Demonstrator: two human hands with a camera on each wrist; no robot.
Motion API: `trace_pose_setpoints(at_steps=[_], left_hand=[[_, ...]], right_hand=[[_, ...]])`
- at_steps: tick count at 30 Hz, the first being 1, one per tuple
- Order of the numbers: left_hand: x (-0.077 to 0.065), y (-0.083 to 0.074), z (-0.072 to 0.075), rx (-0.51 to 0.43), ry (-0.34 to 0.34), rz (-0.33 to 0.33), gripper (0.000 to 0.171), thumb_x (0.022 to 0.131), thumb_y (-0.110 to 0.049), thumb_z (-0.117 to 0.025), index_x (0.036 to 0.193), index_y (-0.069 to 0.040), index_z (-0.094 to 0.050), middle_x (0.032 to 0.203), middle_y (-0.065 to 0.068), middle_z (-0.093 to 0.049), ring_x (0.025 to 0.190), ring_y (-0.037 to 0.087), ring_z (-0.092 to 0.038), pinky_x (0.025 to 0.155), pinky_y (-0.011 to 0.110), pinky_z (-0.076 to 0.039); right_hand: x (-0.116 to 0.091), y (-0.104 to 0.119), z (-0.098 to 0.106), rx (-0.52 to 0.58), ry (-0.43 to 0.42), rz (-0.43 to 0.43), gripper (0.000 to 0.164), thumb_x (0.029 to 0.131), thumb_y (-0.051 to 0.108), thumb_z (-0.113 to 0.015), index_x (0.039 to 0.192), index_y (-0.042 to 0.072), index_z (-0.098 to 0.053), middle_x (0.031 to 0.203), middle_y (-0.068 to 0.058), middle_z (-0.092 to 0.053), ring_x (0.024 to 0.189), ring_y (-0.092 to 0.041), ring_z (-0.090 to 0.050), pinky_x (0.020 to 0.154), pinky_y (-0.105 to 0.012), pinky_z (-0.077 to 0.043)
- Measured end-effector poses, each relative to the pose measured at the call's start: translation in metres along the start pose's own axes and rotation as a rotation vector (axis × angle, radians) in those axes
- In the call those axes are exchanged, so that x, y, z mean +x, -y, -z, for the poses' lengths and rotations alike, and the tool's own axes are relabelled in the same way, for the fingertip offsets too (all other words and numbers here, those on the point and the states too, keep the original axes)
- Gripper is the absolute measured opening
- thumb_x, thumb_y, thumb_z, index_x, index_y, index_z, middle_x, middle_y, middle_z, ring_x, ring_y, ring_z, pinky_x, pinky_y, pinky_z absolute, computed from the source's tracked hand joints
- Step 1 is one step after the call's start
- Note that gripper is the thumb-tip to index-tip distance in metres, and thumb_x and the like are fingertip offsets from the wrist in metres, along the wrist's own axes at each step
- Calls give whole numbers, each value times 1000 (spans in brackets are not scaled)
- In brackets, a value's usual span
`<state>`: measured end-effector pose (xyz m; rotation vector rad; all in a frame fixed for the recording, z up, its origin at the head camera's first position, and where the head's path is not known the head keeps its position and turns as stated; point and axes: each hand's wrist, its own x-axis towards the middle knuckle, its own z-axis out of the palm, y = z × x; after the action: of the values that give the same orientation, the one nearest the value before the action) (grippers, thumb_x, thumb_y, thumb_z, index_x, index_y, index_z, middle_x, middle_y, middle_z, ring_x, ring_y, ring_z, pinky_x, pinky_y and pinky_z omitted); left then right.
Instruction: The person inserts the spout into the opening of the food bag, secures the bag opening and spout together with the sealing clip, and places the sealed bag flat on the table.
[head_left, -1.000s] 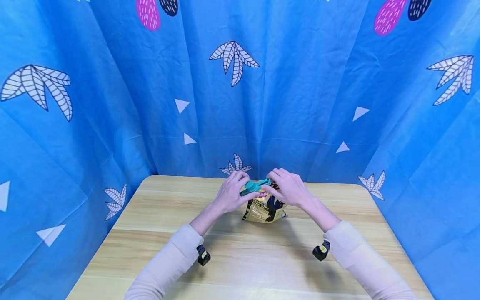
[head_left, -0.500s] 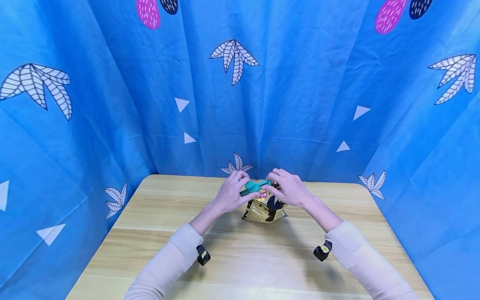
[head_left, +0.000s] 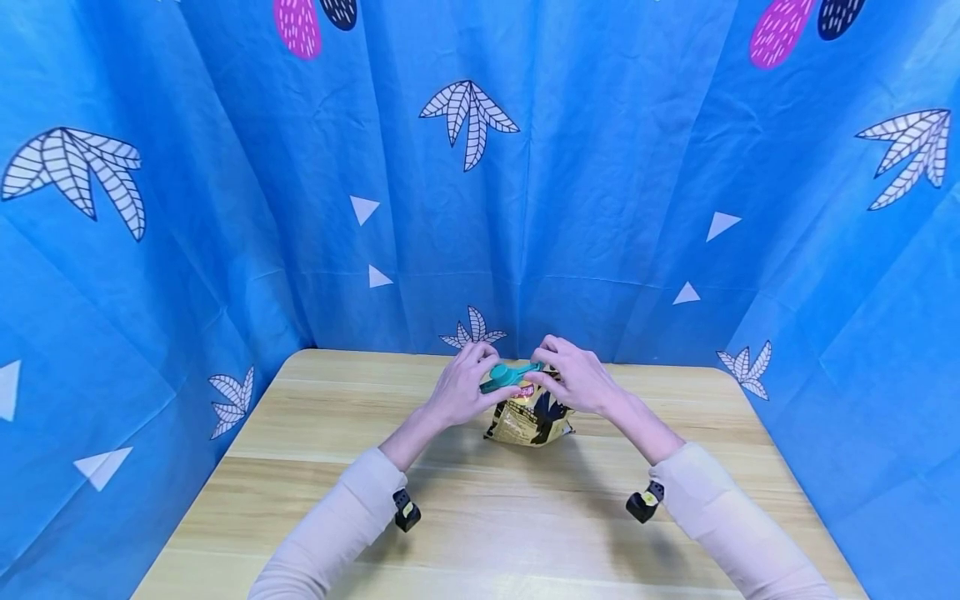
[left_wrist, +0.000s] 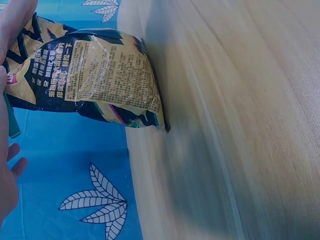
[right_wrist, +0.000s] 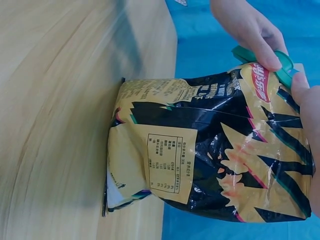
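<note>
A gold and black chip bag stands upright on the table, its printed panels facing the wrist cameras. Across its top lies a green bag clip. My left hand grips the left end of the clip, thumb in front and fingers behind. At the right end, my right hand pinches the clip and the bag's top edge between thumb and fingers. In the right wrist view the clip runs along the bag's top beside the red logo. Whether the clip is fully fastened is hidden by the fingers.
The wooden table has rounded far corners. A blue patterned curtain hangs behind it and along both sides. Small black cameras are strapped to the sleeves.
</note>
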<state>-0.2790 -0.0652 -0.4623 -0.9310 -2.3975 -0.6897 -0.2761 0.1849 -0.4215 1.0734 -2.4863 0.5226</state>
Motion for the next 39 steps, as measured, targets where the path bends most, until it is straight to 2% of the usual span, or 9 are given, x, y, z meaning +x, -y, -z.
trace_pose_setpoints(at_steps=[26, 39], left_hand=[[-1, 2, -4, 24, 7, -10, 42, 88, -53, -79, 105, -15, -71, 108, 2, -59, 95, 17, -50, 77, 26, -41], [1, -4, -1, -17, 26, 2, 39, 90, -50, -78, 104, -14, -72, 107, 3, -60, 98, 18, -51, 80, 29, -43]], right_hand=[[1, 9, 4, 119, 38, -34, 19, 100, 24, -72, 91, 16, -58, 106, -3, -54, 80, -12, -49, 62, -24, -40], [1, 8, 4, 149, 61, -60, 20, 103, 24, -68, 89, 18, -55, 111, -3, -54, 83, -12, -51, 65, -26, -43]])
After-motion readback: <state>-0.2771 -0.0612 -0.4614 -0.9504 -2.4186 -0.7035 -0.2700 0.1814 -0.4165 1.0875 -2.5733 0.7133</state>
